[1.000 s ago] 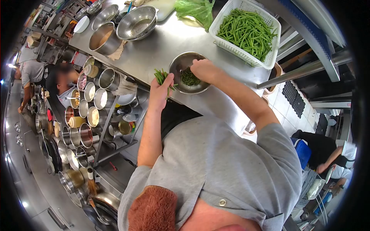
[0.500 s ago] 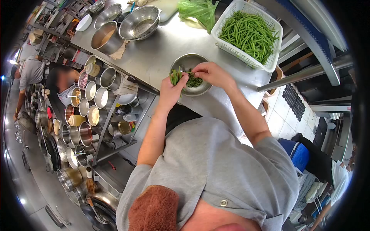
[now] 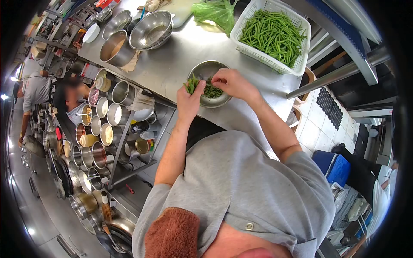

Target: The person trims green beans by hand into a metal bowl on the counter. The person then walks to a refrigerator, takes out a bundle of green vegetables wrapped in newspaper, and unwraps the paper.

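Note:
My left hand (image 3: 189, 99) is wrapped round a small bunch of green beans (image 3: 192, 83) at the left rim of a steel bowl (image 3: 214, 102). Over the bowl's right part is my right hand (image 3: 232, 82), its thumb and forefinger pinched together near the bunch; what they hold is too small to make out. Short green trimmings (image 3: 211, 91) lie at the bottom of the bowl. Farther back on the right, a white plastic basket (image 3: 304, 45) holds a heap of long green beans (image 3: 272, 38).
Colanders (image 3: 151, 30) and a steel pot (image 3: 117, 48) stand at the table's back left. A green plastic bag (image 3: 215, 13) lies behind the bowl. Pots of ingredients (image 3: 100, 129) fill a left rack. Other people are at the far left and right.
My right hand has drawn back from inside the bowl and come close to the bunch in my left hand. The left hand has moved slightly over the rim. The person at right has shifted.

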Demonstrator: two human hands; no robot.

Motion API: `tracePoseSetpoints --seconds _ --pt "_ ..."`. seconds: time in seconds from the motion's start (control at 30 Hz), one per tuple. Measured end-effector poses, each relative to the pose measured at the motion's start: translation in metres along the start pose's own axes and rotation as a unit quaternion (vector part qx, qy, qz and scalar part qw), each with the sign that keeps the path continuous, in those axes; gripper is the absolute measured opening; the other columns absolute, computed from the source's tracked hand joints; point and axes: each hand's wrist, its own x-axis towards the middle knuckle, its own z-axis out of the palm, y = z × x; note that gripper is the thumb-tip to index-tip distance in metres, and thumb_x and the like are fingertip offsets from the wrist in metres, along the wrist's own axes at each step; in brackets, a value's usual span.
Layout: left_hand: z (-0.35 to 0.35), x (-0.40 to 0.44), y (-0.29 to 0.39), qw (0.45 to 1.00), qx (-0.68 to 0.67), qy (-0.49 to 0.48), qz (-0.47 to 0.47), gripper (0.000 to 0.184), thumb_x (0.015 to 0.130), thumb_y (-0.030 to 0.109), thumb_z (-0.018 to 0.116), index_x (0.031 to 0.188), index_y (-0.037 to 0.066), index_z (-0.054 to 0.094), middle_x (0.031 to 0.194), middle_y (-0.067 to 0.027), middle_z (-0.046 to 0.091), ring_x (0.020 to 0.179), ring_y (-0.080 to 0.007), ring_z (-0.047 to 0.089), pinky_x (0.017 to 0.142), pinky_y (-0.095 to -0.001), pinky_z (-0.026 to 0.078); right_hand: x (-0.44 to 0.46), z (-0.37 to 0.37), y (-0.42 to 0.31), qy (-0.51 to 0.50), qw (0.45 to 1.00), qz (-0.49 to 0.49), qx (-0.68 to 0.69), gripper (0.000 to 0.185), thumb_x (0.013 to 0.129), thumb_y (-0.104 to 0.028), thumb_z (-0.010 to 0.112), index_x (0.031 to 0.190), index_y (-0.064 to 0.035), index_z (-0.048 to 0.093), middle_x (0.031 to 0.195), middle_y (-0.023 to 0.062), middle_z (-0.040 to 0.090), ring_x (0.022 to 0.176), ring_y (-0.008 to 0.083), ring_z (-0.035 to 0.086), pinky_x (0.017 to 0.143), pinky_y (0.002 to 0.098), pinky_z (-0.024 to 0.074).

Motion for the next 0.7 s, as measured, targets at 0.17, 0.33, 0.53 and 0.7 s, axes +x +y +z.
tracePoseSetpoints --seconds 0.17,0.33,0.53,0.7 --pt "-0.003 -0.003 0.012 1.0 0.003 0.013 -0.01 0.021 0.089 0.021 0.066 0.087 0.0 0.066 0.069 0.0014 0.06 0.063 -0.0062 0.05 0.058 -0.0236 0.041 0.001 -0.001 0.002 -0.049 0.999 0.009 -0.001 0.015 0.082 -0.006 0.063 0.095 0.0 0.066 0.082 0.0143 0.064 0.073 0.0265 0.061 0.067 0.0345 0.0484" --pt "-0.009 -0.003 0.006 0.993 0.115 -0.033 0.013 0.025 0.091 0.025 0.063 0.089 0.0 0.066 0.067 0.0011 0.06 0.061 -0.0071 0.051 0.058 -0.0238 0.042 0.004 0.001 0.024 0.053 0.984 -0.02 -0.167 0.02 0.084 -0.001 0.055 0.1 -0.001 0.066 0.091 0.0175 0.066 0.084 0.0385 0.061 0.074 0.0407 0.0493" --pt "-0.02 -0.003 0.006 0.995 0.003 -0.05 -0.086 0.022 0.096 0.025 0.057 0.083 0.007 0.06 0.064 0.0033 0.052 0.058 -0.0062 0.046 0.05 -0.0246 0.034 -0.001 -0.005 -0.009 -0.027 0.996 0.081 0.039 0.02 0.091 -0.012 0.058 0.106 -0.0015 0.065 0.085 0.0079 0.066 0.075 0.0179 0.061 0.067 0.0301 0.049" --pt "-0.008 -0.006 0.014 0.905 -0.361 -0.081 -0.208 0.023 0.098 0.03 0.051 0.085 0.011 0.053 0.067 0.004 0.051 0.057 -0.0095 0.047 0.05 -0.0258 0.035 -0.015 0.025 -0.015 -0.019 0.963 0.127 0.238 0.032 0.096 -0.024 0.054 0.121 -0.0031 0.057 0.094 0.0064 0.064 0.074 0.0134 0.059 0.065 0.028 0.0489"
